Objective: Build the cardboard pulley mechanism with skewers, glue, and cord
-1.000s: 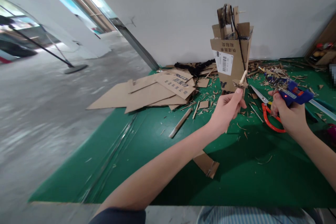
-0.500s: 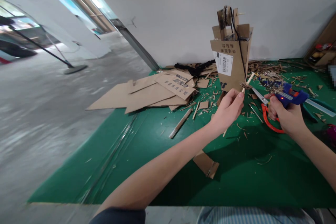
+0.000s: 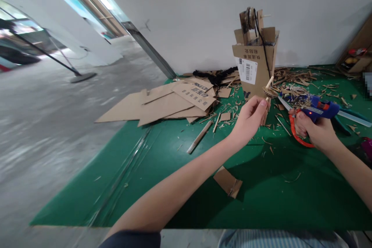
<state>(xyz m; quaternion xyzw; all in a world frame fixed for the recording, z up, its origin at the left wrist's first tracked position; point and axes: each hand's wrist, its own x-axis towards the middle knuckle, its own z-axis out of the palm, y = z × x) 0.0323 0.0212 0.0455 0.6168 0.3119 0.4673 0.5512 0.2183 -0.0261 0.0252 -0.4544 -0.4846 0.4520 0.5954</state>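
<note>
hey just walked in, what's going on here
A person works at a green table. The left hand pinches a thin wooden stick with a small cardboard disc on it. The right hand holds a blue glue gun, its red light on, pointed toward the disc; whether they touch is hard to tell. Orange-handled scissors lie by the right hand, and a tall cardboard box stands behind, amid cardboard scraps.

One head-worn camera looks forward and down from above the near edge of the green table (image 3: 276,197), with striped cloth (image 3: 267,240) close below; the left hand (image 3: 249,119) and right hand (image 3: 314,127) fall right of centre, the white wall (image 3: 188,15) stands farther off, and concrete floor (image 3: 72,131) spreads leftward
</note>
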